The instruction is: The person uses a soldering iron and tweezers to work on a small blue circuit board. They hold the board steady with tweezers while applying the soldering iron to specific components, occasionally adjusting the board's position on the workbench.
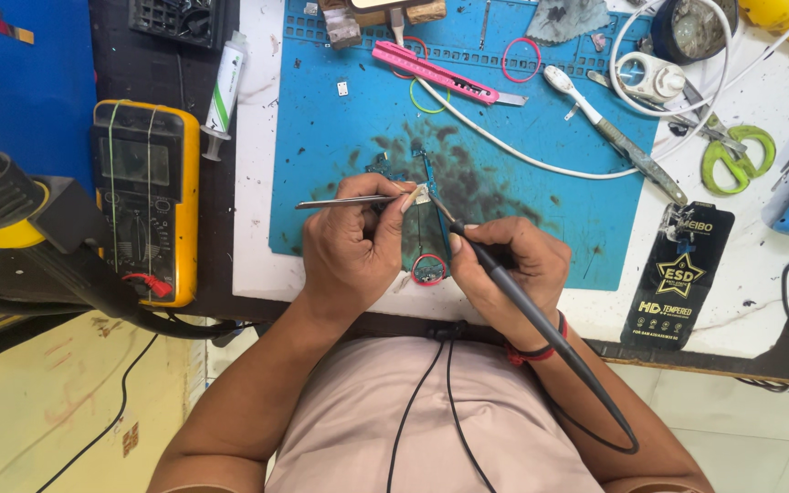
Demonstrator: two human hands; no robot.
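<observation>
Pinching tweezers, the left hand has its grip closed on them, tips at a small circuit board on the stained blue mat near the tabletop's front edge. The right hand grips a black soldering iron tight like a pen, tip on the same board. Both hands cover much of the board. Behind lie a pink knife, a toothbrush and green scissors; a yellow multimeter sits off the left edge.
</observation>
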